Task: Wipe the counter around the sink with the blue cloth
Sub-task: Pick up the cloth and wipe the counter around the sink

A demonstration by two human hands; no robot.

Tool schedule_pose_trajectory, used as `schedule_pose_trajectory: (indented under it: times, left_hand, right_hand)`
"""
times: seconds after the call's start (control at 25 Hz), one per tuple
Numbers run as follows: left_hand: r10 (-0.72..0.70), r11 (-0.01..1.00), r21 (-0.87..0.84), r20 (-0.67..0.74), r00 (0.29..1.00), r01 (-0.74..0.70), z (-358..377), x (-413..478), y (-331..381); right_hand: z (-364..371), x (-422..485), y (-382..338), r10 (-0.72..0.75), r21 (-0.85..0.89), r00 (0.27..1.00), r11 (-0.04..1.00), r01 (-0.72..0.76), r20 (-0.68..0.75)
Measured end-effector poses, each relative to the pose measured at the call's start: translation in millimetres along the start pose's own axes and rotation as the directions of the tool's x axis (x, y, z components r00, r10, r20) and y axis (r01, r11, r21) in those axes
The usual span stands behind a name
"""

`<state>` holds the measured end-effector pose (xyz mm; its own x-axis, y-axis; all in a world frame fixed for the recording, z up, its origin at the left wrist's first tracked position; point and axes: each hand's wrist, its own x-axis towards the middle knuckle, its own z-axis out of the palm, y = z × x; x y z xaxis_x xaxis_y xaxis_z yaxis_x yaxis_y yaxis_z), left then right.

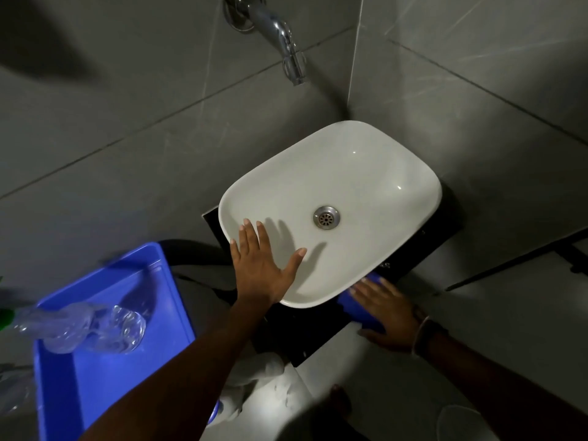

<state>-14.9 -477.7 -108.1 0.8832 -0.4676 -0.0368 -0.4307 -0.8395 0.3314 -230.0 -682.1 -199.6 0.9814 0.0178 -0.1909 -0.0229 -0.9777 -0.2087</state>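
A white basin (366, 173) sits on a small black counter (286, 332) in a tiled corner. My left hand (261, 262) lies flat and open on the basin's near-left rim, fingers spread. My right hand (388, 310) presses flat on the blue cloth (356, 308), which lies on the counter just below the basin's front edge. Most of the cloth is hidden under the hand and the basin's overhang. A bracelet circles my right wrist.
A chrome tap (286, 36) juts from the wall above the basin. A blue plastic tray (111, 370) at the lower left holds a clear crumpled bottle (95, 326). Grey tiled walls close in behind and to the right. White objects (261, 367) lie on the floor below.
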Motion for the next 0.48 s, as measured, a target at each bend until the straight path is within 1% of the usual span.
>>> schedule_pose_trajectory:
  times: [0.08,0.16,0.24,0.36,0.48]
  left_hand:
    - [0.003,1.000,0.004,-0.001,1.000,-0.003,1,0,-1]
    - [-0.001,1.000,0.010,-0.009,1.000,0.001,3,1,-2]
    - [-0.002,1.000,0.021,-0.014,1.000,0.003,6,2,-2]
    - [0.004,0.999,0.036,-0.035,0.999,-0.003,7,1,-3]
    - [0.003,1.000,0.029,-0.029,1.000,-0.002,5,1,-2]
  right_hand:
    - [-16,-3,51,0.161,-0.024,0.987,0.987,-0.162,-0.022]
    - [-34,2,96,0.315,-0.039,0.949,0.948,-0.316,-0.015]
    - [-42,12,124,0.431,-0.044,0.902,0.902,-0.430,0.014]
    - [-38,22,133,0.528,-0.042,0.849,0.848,-0.529,-0.015]
    - [-34,24,124,0.581,0.028,0.813,0.814,-0.580,-0.043]
